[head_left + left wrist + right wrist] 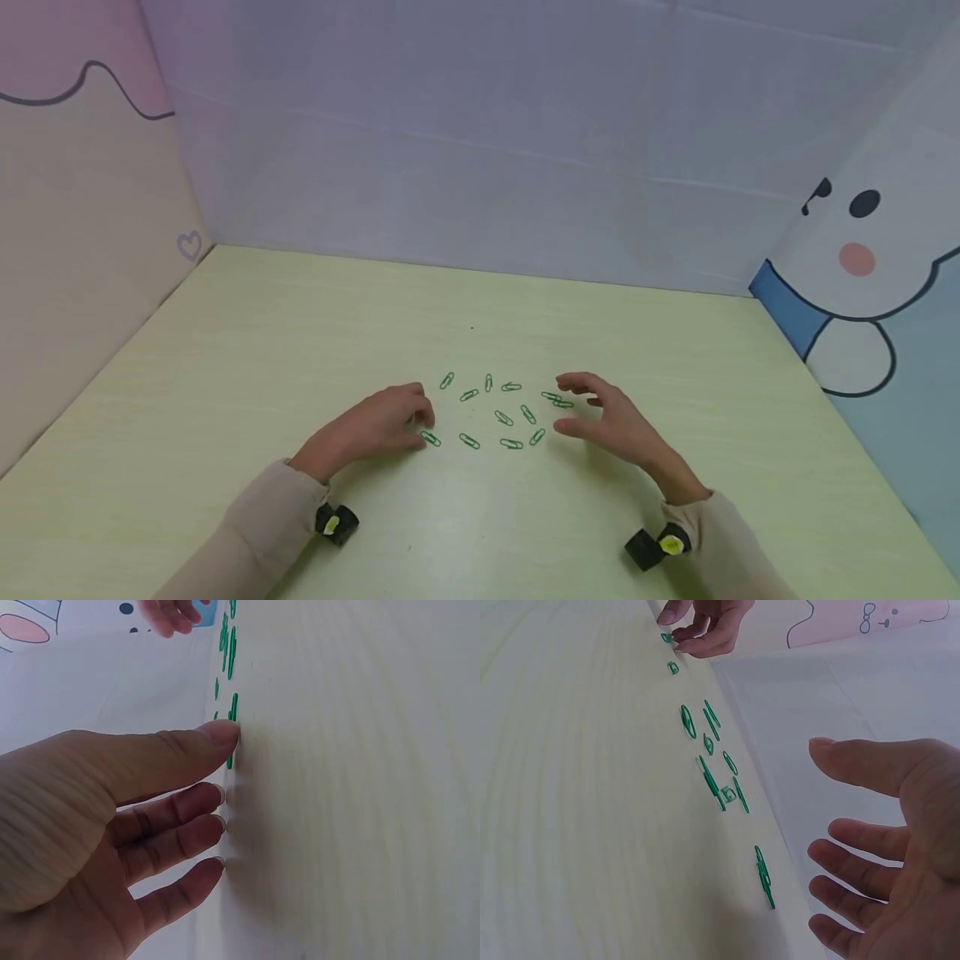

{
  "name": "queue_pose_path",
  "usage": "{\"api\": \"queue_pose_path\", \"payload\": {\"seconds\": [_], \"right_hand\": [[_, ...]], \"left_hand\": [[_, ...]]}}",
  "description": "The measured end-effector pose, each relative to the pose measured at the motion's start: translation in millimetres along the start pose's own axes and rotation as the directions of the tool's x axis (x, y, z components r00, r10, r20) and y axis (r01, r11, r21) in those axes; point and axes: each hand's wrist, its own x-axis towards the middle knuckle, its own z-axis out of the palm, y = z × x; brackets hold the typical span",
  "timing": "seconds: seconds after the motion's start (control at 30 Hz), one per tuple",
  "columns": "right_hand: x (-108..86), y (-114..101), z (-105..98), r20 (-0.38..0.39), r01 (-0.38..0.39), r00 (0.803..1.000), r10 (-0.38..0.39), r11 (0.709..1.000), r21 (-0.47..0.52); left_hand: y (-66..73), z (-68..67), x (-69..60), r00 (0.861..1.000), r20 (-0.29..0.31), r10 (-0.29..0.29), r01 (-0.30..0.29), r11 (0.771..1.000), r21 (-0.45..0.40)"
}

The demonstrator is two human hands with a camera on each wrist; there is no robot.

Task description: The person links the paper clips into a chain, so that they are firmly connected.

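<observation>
Green paper clips lie on the counter between your left hand and your right hand
Your left thumb and fingers are apart, low by the nearest clip; your right fingers are apart too, near two clips that seem to overlap, so one may catch on the other. The clips are flat and mostly spread out, maybe so each is easy to see, and your hands curve in from both sides, likely to keep them in reach. In the left wrist view, your thumb hides part of one clip. Each sleeve has a small black box by it, and a pale wall stands behind the counter
</observation>
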Motion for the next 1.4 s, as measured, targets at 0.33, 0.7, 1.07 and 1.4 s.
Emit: {"api": "queue_pose_path", "payload": {"seconds": [0.33, 0.7, 1.07, 1.4], "right_hand": [[0.0, 3, 10, 0.033, -0.005, 0.999, 0.004, 1.000, 0.016], [0.3, 3, 20, 0.049, 0.064, 0.997, -0.064, 0.998, 0.007], [2.3, 3, 29, 0.063, 0.024, 0.998, -0.020, 0.997, -0.075], [4.1, -1, 30, 0.086, 0.026, 0.996, -0.017, 0.993, -0.111]], "left_hand": [[-3.7, 0.7, -2.6, 0.999, -0.004, 0.034, -0.034, 0.999, -0.024], [-1.4, 3.8, -4.9, 1.000, -0.017, 0.005, -0.005, 1.000, -0.014], [0.4, 3.0, -5.6, 0.994, -0.069, 0.083, -0.085, 0.996, -0.027], [0.8, 3.6, -4.0, 0.983, -0.126, 0.136, -0.148, 0.985, -0.089]]}}
